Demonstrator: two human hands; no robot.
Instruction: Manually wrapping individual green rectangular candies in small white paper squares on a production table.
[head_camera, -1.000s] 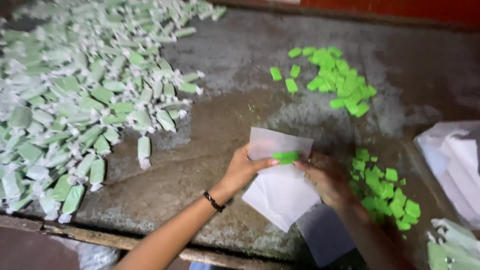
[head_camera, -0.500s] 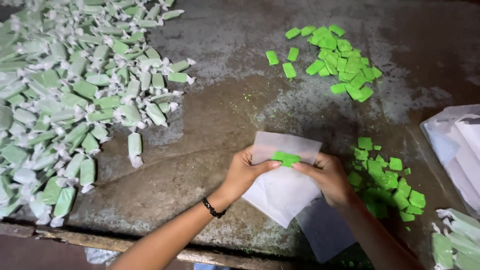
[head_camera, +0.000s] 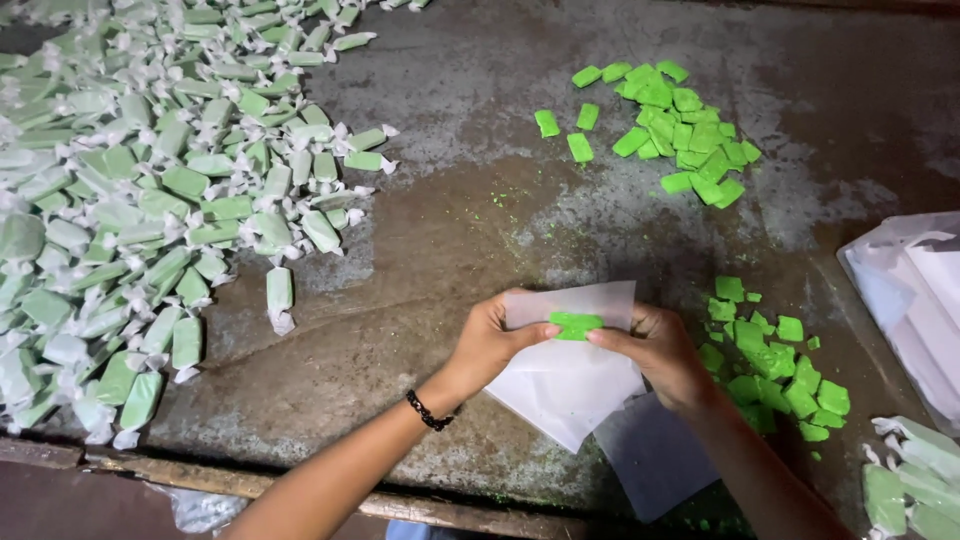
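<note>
My left hand (head_camera: 490, 345) and my right hand (head_camera: 655, 352) pinch one bright green rectangular piece (head_camera: 574, 325) against a translucent white wrapper sheet (head_camera: 570, 305). More wrapper sheets (head_camera: 565, 395) lie stacked under both hands. A black band circles my left wrist (head_camera: 428, 411). Just right of my right hand lies a small heap of unwrapped green pieces (head_camera: 775, 365).
A large pile of wrapped green pieces (head_camera: 150, 200) covers the left of the worn metal table (head_camera: 450, 230). Another heap of bare green pieces (head_camera: 680, 125) lies at the back. A white plastic bag (head_camera: 910, 300) and several wrapped pieces (head_camera: 910, 480) sit at right.
The view has shifted slightly. Both hands stay over the wrapper stack, and the green piece sits a little lower on the sheet, now pinched from both sides.
</note>
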